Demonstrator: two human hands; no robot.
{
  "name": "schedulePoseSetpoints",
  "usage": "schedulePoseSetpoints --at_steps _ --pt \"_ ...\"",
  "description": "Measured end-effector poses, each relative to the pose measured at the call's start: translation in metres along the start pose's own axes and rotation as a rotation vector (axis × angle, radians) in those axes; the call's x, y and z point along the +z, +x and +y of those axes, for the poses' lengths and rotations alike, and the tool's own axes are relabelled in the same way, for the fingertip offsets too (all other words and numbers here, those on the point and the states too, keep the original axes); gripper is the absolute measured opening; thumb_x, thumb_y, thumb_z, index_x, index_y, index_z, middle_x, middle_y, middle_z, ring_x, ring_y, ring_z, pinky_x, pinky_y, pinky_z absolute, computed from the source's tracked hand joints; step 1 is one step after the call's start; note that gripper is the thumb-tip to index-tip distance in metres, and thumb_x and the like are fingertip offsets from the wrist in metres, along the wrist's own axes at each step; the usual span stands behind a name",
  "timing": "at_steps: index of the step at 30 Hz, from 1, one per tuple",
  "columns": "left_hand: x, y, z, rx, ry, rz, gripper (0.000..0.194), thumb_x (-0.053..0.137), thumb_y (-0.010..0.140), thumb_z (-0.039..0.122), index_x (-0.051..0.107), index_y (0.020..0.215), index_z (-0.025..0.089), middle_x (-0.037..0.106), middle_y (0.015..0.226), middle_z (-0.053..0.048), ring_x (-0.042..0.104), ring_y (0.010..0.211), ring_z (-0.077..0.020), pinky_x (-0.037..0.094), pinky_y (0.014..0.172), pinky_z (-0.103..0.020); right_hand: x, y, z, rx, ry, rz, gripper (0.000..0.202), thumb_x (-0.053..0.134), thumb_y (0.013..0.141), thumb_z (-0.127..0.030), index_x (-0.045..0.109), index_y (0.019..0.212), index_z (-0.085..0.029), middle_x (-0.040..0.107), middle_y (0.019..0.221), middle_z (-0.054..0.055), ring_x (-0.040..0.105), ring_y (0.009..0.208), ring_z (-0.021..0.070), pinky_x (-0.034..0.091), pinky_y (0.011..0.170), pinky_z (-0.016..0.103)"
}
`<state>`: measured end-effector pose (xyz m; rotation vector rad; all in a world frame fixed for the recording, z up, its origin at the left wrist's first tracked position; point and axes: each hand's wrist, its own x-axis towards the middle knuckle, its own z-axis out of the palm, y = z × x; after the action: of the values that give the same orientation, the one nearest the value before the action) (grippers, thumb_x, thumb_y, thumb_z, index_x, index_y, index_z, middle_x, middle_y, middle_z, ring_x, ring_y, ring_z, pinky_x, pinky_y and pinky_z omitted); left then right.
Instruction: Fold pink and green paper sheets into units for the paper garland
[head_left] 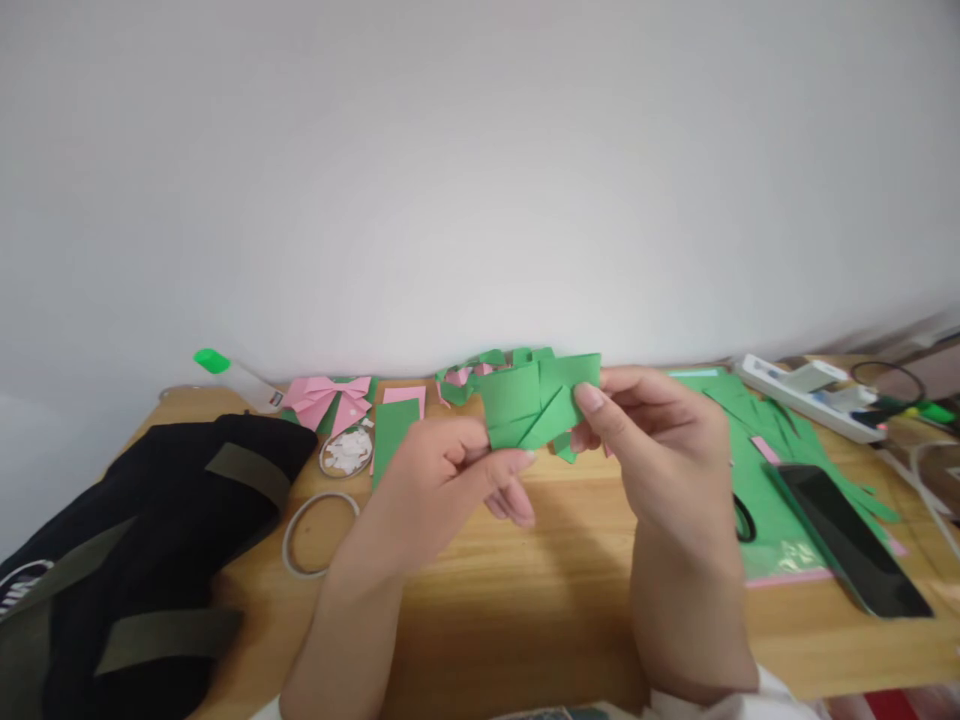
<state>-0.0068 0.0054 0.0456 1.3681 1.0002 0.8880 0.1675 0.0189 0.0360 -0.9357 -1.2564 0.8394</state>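
Observation:
A folded piece of green paper (517,402) is held up above the table between my two hands. My left hand (457,475) pinches its lower left part, the thumb along the bottom edge. On the right side, my right hand (649,440) grips the paper between thumb and fingers. Diagonal folds cross the paper's front. Behind it, a green and pink paper chain (469,377) lies near the wall, partly hidden by the held paper.
Left: black bag (165,540), pink paper bow (330,400), glue bottle (240,380), dish of white scraps (349,451), tape ring (289,545). Right: green paper sheets (772,500), phone (851,540), power strip (810,395) with cables. A white wall (480,180) stands behind the wooden table (525,620).

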Motion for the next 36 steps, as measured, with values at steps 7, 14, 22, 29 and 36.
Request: schedulePoseSetpoints --at_steps 7,14,22,29,36 --pt "0.007 0.001 -0.006 -0.147 -0.01 -0.193 0.012 0.066 0.083 0.02 0.075 0.075 0.022 0.079 0.078 -0.005 0.077 0.076 -0.0217 0.062 0.07 -0.03 0.001 -0.002 0.004 -0.111 -0.008 0.131 0.014 0.076 0.077 -0.011 0.075 0.082 -0.024 0.07 0.062 -0.004 0.059 0.044 0.0073 0.046 0.037 0.018" --pt "-0.01 0.001 -0.009 -0.053 -0.061 -0.136 0.038 0.083 0.066 0.029 0.072 0.102 0.023 0.077 0.091 -0.005 0.073 0.088 -0.0254 0.059 0.073 -0.031 -0.012 0.007 0.002 -0.037 -0.095 -0.201 0.021 0.077 0.074 -0.014 0.074 0.094 -0.02 0.065 0.06 -0.004 0.057 0.051 0.0078 0.047 0.044 0.02" --pt "-0.001 0.009 -0.009 -0.005 -0.231 0.187 0.016 0.075 0.078 0.026 0.069 0.091 0.019 0.072 0.068 0.001 0.067 0.06 -0.0136 0.053 0.056 -0.021 -0.005 0.001 0.004 -0.175 -0.228 -0.18 0.019 0.068 0.086 -0.019 0.07 0.105 -0.023 0.066 0.082 0.0 0.061 0.067 0.0107 0.049 0.056 0.025" --pt "0.014 0.017 -0.018 0.236 -0.557 0.527 0.008 0.067 0.085 0.021 0.064 0.093 0.021 0.075 0.088 0.001 0.073 0.087 -0.0158 0.058 0.074 -0.025 0.0 -0.004 -0.002 -0.692 -0.712 -0.299 0.031 0.073 0.082 -0.031 0.068 0.112 -0.023 0.063 0.115 0.012 0.061 0.106 0.0273 0.053 0.086 0.044" --pt "0.026 0.014 -0.015 0.215 -0.7 0.427 0.013 0.068 0.083 0.015 0.068 0.095 0.022 0.074 0.085 0.003 0.072 0.086 -0.0155 0.06 0.074 -0.026 0.01 -0.003 0.007 -0.846 -0.787 -0.184 0.029 0.059 0.084 -0.002 0.07 0.101 -0.022 0.072 0.108 0.011 0.065 0.102 0.0248 0.054 0.086 0.043"
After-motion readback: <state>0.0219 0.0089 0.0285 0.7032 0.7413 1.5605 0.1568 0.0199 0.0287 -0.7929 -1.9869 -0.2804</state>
